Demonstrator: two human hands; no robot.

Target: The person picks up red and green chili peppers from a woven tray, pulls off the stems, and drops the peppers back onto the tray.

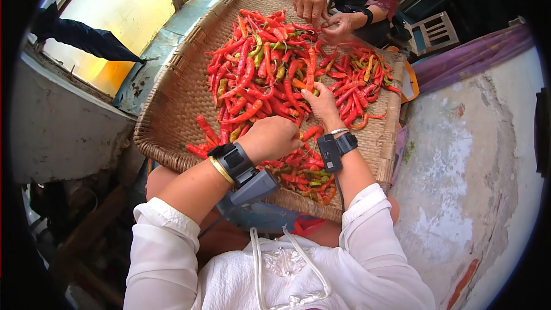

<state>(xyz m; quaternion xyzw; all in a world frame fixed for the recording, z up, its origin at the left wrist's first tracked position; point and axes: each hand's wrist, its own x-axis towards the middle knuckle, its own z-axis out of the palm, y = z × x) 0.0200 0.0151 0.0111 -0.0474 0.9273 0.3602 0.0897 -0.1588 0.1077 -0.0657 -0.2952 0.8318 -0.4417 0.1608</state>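
A big heap of chili peppers (252,74), mostly red with some green and orange ones, lies on a woven tray (172,97). My left hand (272,138) is closed over the near side of the heap; its fingertips are turned down, so what they hold, if anything, is hidden. Further up, my right hand (321,103) has its thumb and fingers closed on a chili pepper (315,91) at the heap's edge. A smaller group of peppers (310,178) lies below my hands at the tray's near end.
Across the tray, another person's hands (324,14) work close together above another pile of peppers (361,77). A folded dark umbrella (94,40) leans by the window at left. A worn wall (459,155) stands at right. The tray's near end is over my lap.
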